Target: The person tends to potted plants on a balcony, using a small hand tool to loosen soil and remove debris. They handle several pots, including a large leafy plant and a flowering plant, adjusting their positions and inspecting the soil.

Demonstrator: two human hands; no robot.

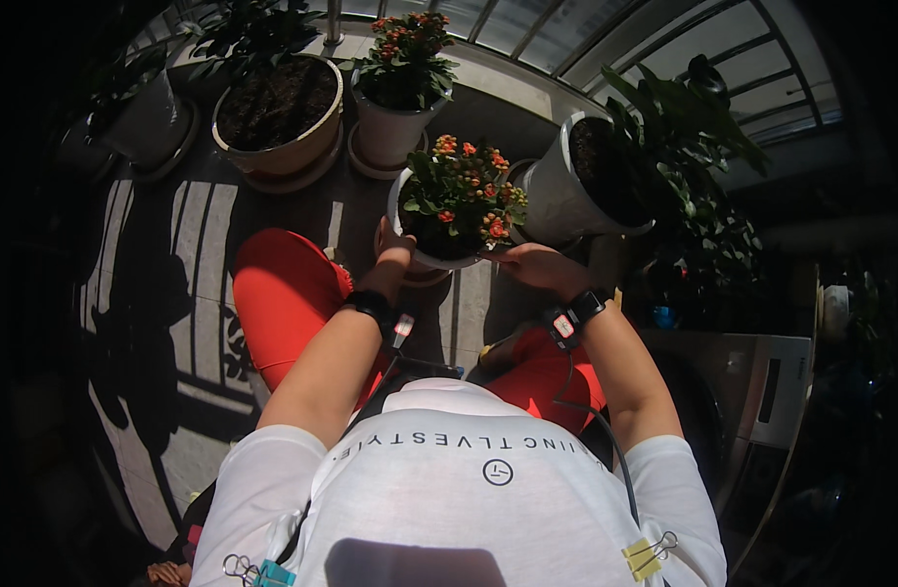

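Before me stands a white flower pot (pixel 395 199) with a leafy plant (pixel 460 192) bearing orange flowers. My left hand (pixel 395 246) is at the pot's near left rim, its thumb over the edge and its fingers against the outer wall. On the near right side, my right hand (pixel 538 265) reaches to the rim with its fingertips by the lowest flowers; whether it grips the rim or a leaf I cannot tell. A saucer (pixel 427 277) shows under the pot. Both wrists wear black straps with small devices.
A large white pot (pixel 555 192) with leafy plants stands close on the right, another flowering pot (pixel 394 132) behind. A wide soil-filled pot (pixel 309 136) and a grey pot (pixel 152 125) are at the left. Metal railings (pixel 486 22) run behind; a front-loading appliance (pixel 775 389) is at the right.
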